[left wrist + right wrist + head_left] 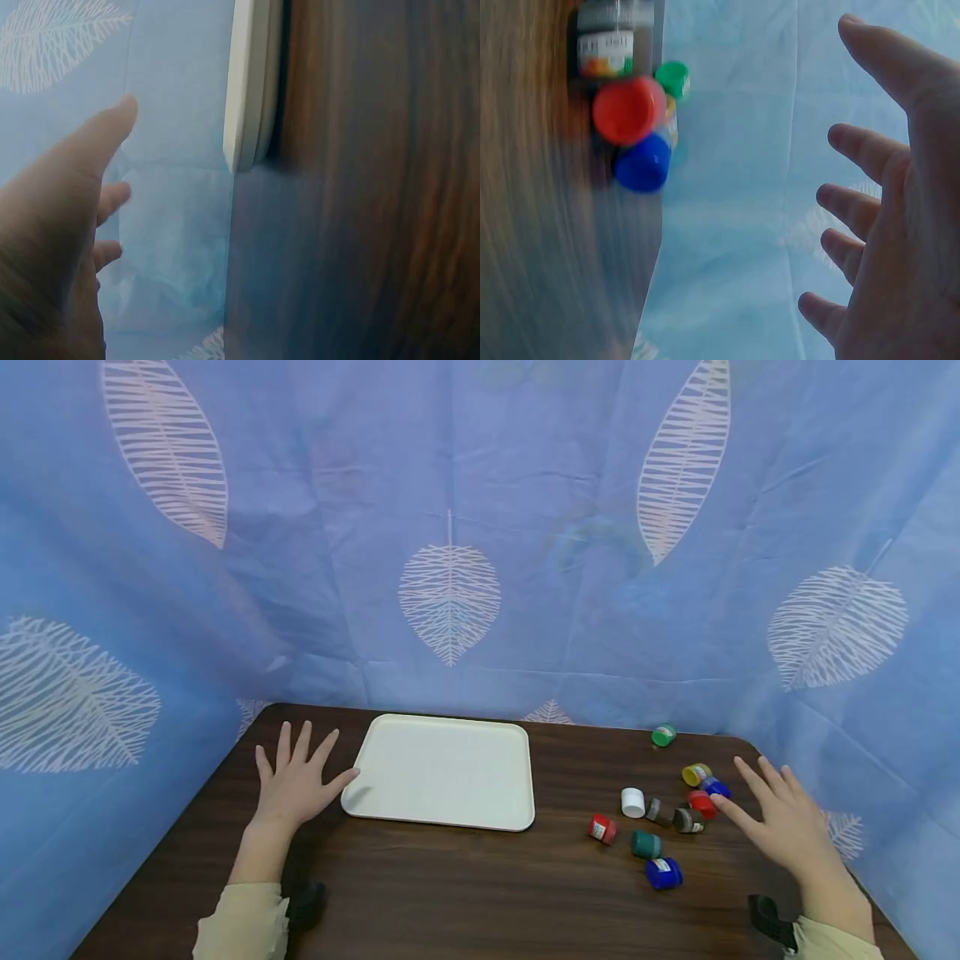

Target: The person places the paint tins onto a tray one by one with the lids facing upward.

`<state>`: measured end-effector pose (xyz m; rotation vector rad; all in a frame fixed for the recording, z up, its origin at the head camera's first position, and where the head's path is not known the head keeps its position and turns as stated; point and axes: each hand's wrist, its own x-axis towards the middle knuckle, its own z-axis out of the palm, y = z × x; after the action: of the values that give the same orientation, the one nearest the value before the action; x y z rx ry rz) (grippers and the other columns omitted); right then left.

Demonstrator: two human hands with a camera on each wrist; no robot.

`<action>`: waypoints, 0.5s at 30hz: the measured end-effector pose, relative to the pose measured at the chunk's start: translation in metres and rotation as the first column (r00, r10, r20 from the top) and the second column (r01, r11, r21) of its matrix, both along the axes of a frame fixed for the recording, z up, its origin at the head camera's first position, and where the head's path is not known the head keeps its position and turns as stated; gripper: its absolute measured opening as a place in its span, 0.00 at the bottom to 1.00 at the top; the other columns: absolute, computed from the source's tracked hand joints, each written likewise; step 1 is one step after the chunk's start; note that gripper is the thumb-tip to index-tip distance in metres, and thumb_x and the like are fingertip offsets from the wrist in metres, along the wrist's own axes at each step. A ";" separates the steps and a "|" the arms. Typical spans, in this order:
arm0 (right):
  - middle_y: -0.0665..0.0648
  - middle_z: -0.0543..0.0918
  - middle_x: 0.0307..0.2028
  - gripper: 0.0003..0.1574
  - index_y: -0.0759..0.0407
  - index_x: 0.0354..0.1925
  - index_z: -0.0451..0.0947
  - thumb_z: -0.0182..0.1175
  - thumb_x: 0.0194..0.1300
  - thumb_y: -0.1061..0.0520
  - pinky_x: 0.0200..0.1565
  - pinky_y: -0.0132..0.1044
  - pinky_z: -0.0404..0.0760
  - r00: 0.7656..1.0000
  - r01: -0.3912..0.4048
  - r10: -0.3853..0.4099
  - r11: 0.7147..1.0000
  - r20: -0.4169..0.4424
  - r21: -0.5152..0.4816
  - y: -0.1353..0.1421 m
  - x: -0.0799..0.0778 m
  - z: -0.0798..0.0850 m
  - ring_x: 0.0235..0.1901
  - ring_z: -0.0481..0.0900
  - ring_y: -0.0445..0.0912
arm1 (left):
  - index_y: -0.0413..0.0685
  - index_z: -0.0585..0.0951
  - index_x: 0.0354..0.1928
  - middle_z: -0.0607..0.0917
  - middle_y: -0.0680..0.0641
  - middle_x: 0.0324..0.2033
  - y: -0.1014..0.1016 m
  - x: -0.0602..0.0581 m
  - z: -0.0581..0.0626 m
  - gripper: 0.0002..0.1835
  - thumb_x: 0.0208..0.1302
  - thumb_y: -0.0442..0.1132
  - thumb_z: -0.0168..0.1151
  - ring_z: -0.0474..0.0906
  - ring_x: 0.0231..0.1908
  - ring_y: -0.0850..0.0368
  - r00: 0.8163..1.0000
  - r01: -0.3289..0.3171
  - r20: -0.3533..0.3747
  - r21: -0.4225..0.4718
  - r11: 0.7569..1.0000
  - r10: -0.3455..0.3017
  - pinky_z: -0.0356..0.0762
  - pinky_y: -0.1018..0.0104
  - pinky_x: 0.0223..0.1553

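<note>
My left hand (pixel 294 787), fingers spread and holding nothing, is held over the table at the left end of a white rectangular tray (pixel 442 772). Its thumb overlaps the tray's left edge in the head view. On the right, my right hand (pixel 783 818) is spread beside a loose group of small paint jars and holds nothing. Nearest its fingers are a red jar (pixel 702 803), a blue jar (pixel 716 787) and a dark jar (pixel 688 820). In the right wrist view the red lid (pixel 630 110) and blue lid (pixel 643 163) stand apart from the fingers.
Further jars lie about: green (pixel 663 736) at the back edge, yellow (pixel 696 774), white (pixel 632 802), grey (pixel 659 812), another red jar (pixel 602 828), teal (pixel 646 844) and blue jar (pixel 664 873). A blue leaf-patterned cloth (pixel 525 610) hangs behind the dark wooden table (pixel 465 893).
</note>
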<state>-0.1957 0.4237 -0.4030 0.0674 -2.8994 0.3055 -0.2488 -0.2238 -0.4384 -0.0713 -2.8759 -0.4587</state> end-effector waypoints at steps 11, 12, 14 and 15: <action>0.75 0.59 0.70 0.50 0.54 0.75 0.53 0.57 0.66 0.34 0.58 0.79 0.52 0.989 -0.123 0.126 0.992 -0.082 0.037 -0.052 -0.011 0.004 0.73 0.45 0.70 | 0.50 0.63 0.73 0.52 0.31 0.74 0.020 -0.004 -0.008 0.45 0.62 0.68 0.56 0.34 0.75 0.30 0.992 0.040 0.122 -0.015 0.999 -0.038 0.26 0.22 0.65; 0.74 0.59 0.71 0.50 0.54 0.75 0.54 0.57 0.66 0.34 0.59 0.78 0.52 0.988 -0.132 0.135 0.990 -0.076 0.041 -0.057 -0.012 0.004 0.74 0.45 0.69 | 0.50 0.63 0.73 0.53 0.30 0.74 0.022 -0.003 -0.008 0.45 0.62 0.68 0.56 0.35 0.75 0.29 0.989 0.044 0.141 -0.018 0.999 -0.041 0.27 0.22 0.65; 0.73 0.59 0.71 0.49 0.54 0.75 0.55 0.57 0.66 0.34 0.59 0.78 0.52 0.985 -0.153 0.156 0.987 -0.067 0.051 -0.068 -0.013 0.005 0.74 0.46 0.68 | 0.49 0.62 0.74 0.53 0.30 0.74 0.027 -0.002 -0.010 0.45 0.61 0.67 0.57 0.36 0.75 0.29 0.982 0.052 0.184 -0.018 0.998 -0.048 0.27 0.22 0.65; 0.72 0.59 0.71 0.49 0.54 0.74 0.56 0.57 0.66 0.34 0.60 0.77 0.52 0.984 -0.165 0.169 0.985 -0.064 0.056 -0.073 -0.014 0.006 0.74 0.47 0.68 | 0.49 0.61 0.74 0.53 0.30 0.74 0.029 -0.002 -0.011 0.46 0.61 0.67 0.57 0.36 0.75 0.29 0.978 0.056 0.203 -0.012 0.998 -0.052 0.27 0.22 0.65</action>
<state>-0.2095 0.3506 -0.3973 0.3249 -2.8376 0.2524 -0.2504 -0.1952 -0.4492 -0.1115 -3.0855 -0.4760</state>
